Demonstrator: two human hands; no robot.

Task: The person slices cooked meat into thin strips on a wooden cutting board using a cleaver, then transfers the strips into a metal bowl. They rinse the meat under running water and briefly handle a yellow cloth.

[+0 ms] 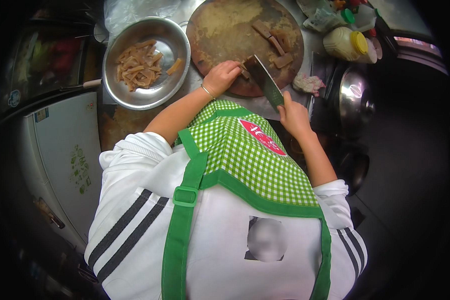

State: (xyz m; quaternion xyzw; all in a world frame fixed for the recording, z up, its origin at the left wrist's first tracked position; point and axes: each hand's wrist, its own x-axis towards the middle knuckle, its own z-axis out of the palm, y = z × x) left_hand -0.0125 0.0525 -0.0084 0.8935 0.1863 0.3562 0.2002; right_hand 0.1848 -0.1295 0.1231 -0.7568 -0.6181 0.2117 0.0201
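Note:
My right hand [294, 114] grips the handle of a cleaver [264, 80], its dark blade slanting over the lower part of a round, worn chopping board [221, 41]. With bent fingers, my left hand [222, 77] holds down a small brown piece of food [244, 72] beside the blade. Farther back on the board lie several brown blocks [283, 60] of what looks like the same food. A steel bowl [110, 80] stands left of the board, with a heap of thin brown slices [138, 65] and one slice apart on its right side.
A crumpled cloth [308, 83] lies at the board's right edge. Beyond it are a jar with a yellow lid [341, 43] and other containers. A steel lid [354, 93] is at the right, a white refrigerator [65, 150] at the left. Clear plastic [135, 9] lies behind the bowl.

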